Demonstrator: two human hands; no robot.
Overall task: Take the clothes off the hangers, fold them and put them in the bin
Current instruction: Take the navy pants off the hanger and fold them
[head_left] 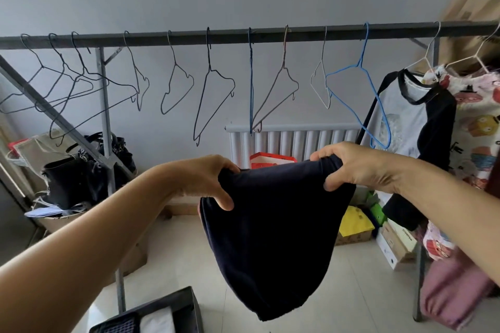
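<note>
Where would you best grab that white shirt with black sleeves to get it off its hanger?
Grip the white shirt with black sleeves at its black collar, coming from the front left: the patterned garment crowds its right side, and the collar sits on the white hanger, so lifting there frees it.

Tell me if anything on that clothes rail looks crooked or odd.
Yes: several empty wire hangers on the rail hang twisted and tilted, and the blue hanger dangles steeply askew. Both hands grip a dark garment.
</note>
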